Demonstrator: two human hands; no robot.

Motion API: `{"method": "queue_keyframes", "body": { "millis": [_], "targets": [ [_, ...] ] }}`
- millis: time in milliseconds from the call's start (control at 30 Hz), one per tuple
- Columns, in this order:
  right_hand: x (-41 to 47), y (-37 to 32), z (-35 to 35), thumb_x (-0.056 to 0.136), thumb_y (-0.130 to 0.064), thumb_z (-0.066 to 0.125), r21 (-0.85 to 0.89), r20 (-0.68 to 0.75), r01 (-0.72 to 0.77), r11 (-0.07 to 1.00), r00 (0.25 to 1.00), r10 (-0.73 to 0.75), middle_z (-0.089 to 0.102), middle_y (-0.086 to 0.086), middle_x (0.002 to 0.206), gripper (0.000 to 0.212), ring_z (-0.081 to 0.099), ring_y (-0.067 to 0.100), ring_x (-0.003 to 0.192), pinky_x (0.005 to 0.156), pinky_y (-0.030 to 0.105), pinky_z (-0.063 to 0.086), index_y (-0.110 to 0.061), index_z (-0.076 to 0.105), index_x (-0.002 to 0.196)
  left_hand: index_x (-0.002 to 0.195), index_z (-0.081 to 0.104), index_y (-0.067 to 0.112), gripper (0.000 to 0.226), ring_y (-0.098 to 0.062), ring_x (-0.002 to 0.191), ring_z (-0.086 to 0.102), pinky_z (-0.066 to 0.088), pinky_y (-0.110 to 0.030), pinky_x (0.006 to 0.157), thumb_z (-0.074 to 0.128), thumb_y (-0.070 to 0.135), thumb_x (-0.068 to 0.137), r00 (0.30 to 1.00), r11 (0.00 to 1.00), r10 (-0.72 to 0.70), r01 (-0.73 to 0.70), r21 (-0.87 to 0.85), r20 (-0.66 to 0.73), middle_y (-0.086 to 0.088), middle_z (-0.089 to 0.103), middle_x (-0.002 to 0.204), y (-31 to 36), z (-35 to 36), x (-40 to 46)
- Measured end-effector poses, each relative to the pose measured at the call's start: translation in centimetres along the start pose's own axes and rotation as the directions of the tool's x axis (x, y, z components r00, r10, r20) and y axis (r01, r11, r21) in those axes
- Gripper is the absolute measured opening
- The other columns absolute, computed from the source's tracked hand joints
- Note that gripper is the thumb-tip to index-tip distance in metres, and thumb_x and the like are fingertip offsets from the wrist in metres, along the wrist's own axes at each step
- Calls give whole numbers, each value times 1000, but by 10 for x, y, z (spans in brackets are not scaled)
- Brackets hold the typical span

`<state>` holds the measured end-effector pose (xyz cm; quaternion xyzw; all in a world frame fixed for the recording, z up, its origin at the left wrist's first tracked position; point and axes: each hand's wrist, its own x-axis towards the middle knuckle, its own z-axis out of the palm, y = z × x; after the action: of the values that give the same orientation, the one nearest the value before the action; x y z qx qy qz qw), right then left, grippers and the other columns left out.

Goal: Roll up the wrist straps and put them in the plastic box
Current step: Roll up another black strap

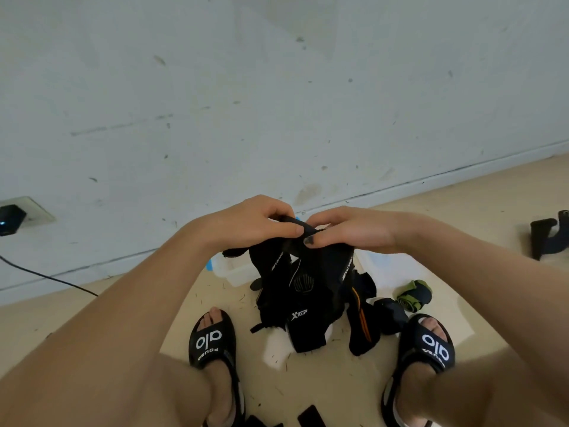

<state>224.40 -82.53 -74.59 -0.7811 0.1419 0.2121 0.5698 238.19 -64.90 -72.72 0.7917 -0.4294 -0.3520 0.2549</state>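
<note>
Both grips are closed on one black fabric wrist strap [303, 238]: the left hand [252, 223] pinches its top edge, and the right hand [351, 231] pinches it just beside. The strap hangs down over a pile of black straps [311, 306] on the floor. A clear plastic box [231, 269] sits behind the pile, near the wall.

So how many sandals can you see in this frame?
2. The left sandal is on the floor below the left hand, the right sandal below the right hand, either side of the black straps. None seem hidden.
</note>
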Motion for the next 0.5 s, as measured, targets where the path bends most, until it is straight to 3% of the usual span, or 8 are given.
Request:
{"method": "queue_keyframes", "body": {
  "millis": [67, 133, 200, 333, 500],
  "targets": [
    [0, -1, 2, 101, -22, 64, -14, -25, 39, 999, 999, -40, 74, 17, 108, 21, 72, 33, 101, 99, 37, 53, -10, 73, 115, 89, 72, 21, 19, -3, 63, 56, 41, -22, 68, 68, 39, 96, 1000, 1000, -4, 4, -13, -2, 14, 61, 70, 1, 0, 0],
    [-4, -4, -2, 102, -19, 62, -3, -21, 46, 999, 999, -46, 70, 11, 93, 21, 68, 26, 87, 87, 34, 52, -3, 72, 111, 91, 70, 19, 19, -5, 62, 54, 40, -24, 66, 69, 37, 96, 1000, 1000, -14, 14, -23, 9, 10, 60, 69, 0, -2, -1],
    [-9, -5, -7, 102, -16, 60, 16, -14, 26, 1000, 1000, -26, 69, 8, 91, 20, 67, 22, 85, 81, 31, 50, 0, 70, 109, 94, 67, 17, 15, -8, 64, 55, 42, -26, 67, 69, 32, 97, 1000, 998, -16, 17, -66, 14, 7, 63, 72, -2, -4, -3],
    [-13, -3, -10, 101, -12, 58, 52, -11, 4, 999, 1000, -4, 70, 10, 96, 21, 68, 23, 90, 83, 32, 51, 1, 69, 113, 101, 69, 15, 9, -7, 71, 65, 48, -21, 68, 66, 23, 100, 1000, 980, -23, 21, -197, -6, 7, 73, 81, -1, -6, -5],
    [-13, -5, -9, 100, -11, 59, 54, -10, 13, 998, 1000, -13, 73, 10, 96, 20, 70, 23, 89, 85, 32, 53, -1, 71, 113, 103, 70, 14, 6, -8, 76, 70, 52, -19, 70, 67, 18, 99, 999, 978, -18, 10, -209, -37, -1, 78, 92, -1, -8, -6]
  ]
}}
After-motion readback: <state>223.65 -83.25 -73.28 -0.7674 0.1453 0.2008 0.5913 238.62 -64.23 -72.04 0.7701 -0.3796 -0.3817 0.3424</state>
